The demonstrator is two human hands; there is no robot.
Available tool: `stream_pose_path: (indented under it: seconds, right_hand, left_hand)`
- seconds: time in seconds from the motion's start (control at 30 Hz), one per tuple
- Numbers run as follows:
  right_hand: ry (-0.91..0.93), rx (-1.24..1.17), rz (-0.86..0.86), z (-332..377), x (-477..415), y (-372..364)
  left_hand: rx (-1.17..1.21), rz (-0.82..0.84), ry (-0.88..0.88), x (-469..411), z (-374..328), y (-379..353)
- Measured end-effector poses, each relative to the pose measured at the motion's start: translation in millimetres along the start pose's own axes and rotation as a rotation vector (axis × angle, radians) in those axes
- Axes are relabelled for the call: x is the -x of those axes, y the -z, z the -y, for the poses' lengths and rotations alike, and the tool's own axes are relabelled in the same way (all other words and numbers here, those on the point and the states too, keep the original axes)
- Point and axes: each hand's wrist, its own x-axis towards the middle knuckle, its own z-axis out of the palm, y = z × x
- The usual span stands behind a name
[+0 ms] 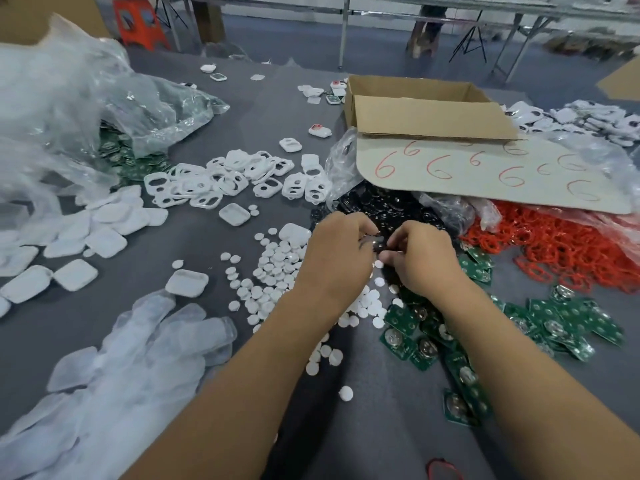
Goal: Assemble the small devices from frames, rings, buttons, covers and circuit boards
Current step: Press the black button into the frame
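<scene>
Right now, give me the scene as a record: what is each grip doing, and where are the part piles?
left grip: pinches small dark part
right grip: pinches the same part
buttons: white discs, left of and under the grips
frames: white pile, far centre-left
covers: white, far left
circuit boards: green, near right
rings: red heap, right
black pieces: heap just beyond the grips
box: cardboard, far right

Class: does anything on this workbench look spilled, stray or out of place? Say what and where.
One red loop, seemingly a ring, lies alone at the near edge, far from the red ring pile on the right. White buttons trail loose from their heap toward the person; one button sits well apart.
</scene>
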Motion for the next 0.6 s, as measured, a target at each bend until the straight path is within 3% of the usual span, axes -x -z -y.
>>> stream_pose_path:
  seconds: [0.13,0.23,0.3,0.4,0.6]
  right_hand:
    - [-0.002,-0.406,-0.046,8,29,25]
    - [-0.016,-0.993,0.086,18,85,47]
    - [-0.016,-1.229,0.148,24,124,52]
    - [-0.024,-1.394,0.144,26,173,53]
    - [0.036,-1.450,0.193,22,234,54]
  left_hand:
    - [0.192,-0.044,0.058,27,-8,20]
    - [0.487,0.019,0.123,61,-15,36]
    - [0.631,0.045,0.102,87,-21,44]
    - [0.702,0.009,0.039,126,-30,52]
    - [0.855,0.029,0.073,186,-46,67]
